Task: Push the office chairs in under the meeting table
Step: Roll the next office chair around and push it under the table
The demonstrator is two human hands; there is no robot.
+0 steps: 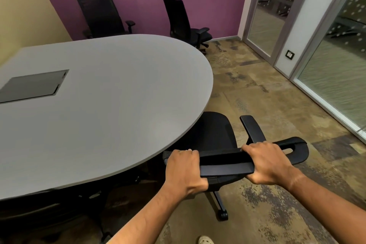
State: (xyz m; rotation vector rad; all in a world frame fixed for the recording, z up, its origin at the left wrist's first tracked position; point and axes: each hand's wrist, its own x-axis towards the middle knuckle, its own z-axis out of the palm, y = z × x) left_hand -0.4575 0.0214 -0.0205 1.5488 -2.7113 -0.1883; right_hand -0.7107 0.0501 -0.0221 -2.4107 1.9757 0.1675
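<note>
A black office chair [215, 132] stands at the near rounded edge of the grey oval meeting table [111, 93], its seat partly under the tabletop. My left hand [185, 170] grips the left end of the chair's backrest top. My right hand [268, 162] grips the same top edge further right. One armrest [252, 128] sticks out beyond the table edge. Two more black office chairs stand on the far side: one [101, 15] close behind the table, the other [183, 21] turned aside and apart from the table near the purple wall.
A dark cable hatch [32, 86] is set into the tabletop at the left. Glass partitions and a glass door [277, 14] run along the right. Patterned carpet [257, 89] lies open between table and glass. Another dark chair is tucked under the near left edge [39, 216].
</note>
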